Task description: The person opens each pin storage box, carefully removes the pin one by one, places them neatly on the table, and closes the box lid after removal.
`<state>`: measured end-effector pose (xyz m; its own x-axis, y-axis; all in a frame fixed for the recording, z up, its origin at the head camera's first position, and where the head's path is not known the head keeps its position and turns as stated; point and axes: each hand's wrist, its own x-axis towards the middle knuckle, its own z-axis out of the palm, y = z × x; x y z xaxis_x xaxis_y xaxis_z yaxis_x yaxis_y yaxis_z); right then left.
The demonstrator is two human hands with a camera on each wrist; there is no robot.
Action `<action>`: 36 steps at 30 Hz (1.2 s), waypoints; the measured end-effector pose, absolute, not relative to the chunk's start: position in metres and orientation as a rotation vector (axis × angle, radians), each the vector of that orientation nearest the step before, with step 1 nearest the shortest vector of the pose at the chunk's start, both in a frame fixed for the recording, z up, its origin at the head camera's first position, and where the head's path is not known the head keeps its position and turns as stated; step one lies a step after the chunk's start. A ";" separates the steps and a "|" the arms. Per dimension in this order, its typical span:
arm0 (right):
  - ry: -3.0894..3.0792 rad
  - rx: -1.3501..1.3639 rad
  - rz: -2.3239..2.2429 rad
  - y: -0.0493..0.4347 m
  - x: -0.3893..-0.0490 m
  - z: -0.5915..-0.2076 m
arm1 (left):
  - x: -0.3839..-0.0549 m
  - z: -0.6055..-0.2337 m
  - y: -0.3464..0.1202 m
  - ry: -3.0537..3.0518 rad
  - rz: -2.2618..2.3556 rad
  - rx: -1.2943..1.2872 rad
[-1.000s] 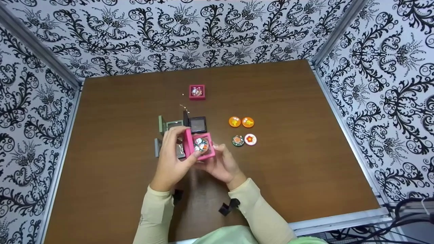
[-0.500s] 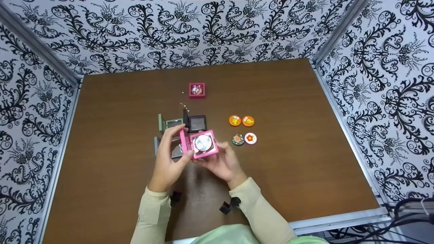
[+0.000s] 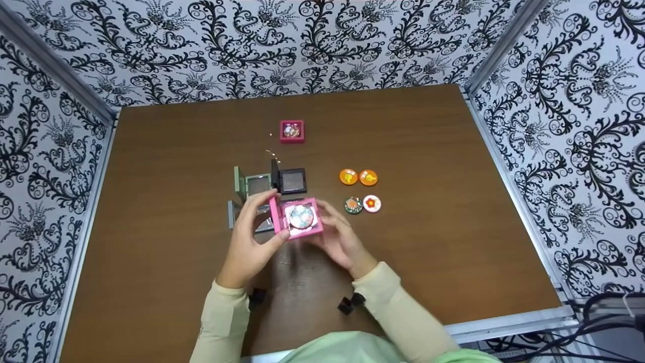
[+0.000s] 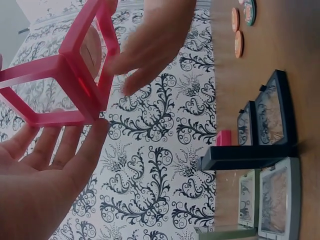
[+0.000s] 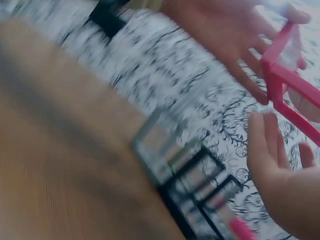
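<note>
A pink hinged display frame (image 3: 275,214) with clear film windows is held up over the table, its lid standing open. Inside its right half lies a round badge (image 3: 301,217), glare hiding most of its print. My left hand (image 3: 249,249) grips the lid side, thumb at the near edge and fingers at the far edge. By the opposite edge is my right hand (image 3: 345,242), its fingers extended and loose close to the frame. In the right wrist view these right-hand fingers (image 5: 260,137) show just beneath the pink rim, not curled round it.
Behind the hands stand opened black (image 3: 294,181), green (image 3: 258,186) and grey (image 3: 232,215) frames. Two orange badges (image 3: 348,177), a dark green badge (image 3: 353,204) and a white flower badge (image 3: 372,203) lie to the right. A closed dark pink frame (image 3: 292,131) sits farther back.
The pink frame has tilted, so glare now covers the badge. My right hand has eased its thumb and fingers off the frame's right edge; my left hand keeps its grip.
</note>
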<state>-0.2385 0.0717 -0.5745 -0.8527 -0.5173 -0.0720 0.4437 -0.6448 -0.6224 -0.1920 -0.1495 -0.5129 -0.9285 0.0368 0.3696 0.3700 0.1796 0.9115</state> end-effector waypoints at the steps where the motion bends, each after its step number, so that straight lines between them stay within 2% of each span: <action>1: 1.021 -0.208 -2.440 0.076 -0.241 -0.575 | -0.191 -0.514 -0.150 -2.201 -1.817 -0.385; 8: 1.837 -0.775 -2.089 0.104 -0.250 -0.569 | -0.176 -0.535 -0.155 -2.321 -1.789 -0.341; 14: 2.294 -1.332 -1.468 0.105 -0.242 -0.565 | -0.165 -0.556 -0.156 -2.411 -1.745 -0.363; 17: 2.393 -1.526 -1.189 0.101 -0.237 -0.564 | -0.163 -0.561 -0.153 -2.439 -1.716 -0.360; 22: 2.524 -1.634 -0.953 0.097 -0.236 -0.563 | -0.164 -0.561 -0.149 -2.487 -1.664 -0.364; 29: 2.597 -1.721 -0.720 0.096 -0.245 -0.559 | -0.174 -0.554 -0.141 -2.474 -1.740 -0.547; 36: 2.597 -1.688 -1.013 0.103 -0.270 -0.542 | -0.201 -0.523 -0.146 -2.620 -1.578 -0.693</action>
<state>-0.2702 0.1035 -0.5423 -0.4585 -0.7865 0.4138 -0.8590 0.2728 -0.4332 -0.2013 -0.1464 -0.5233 -0.9024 0.3661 0.2272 0.3720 0.3962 0.8394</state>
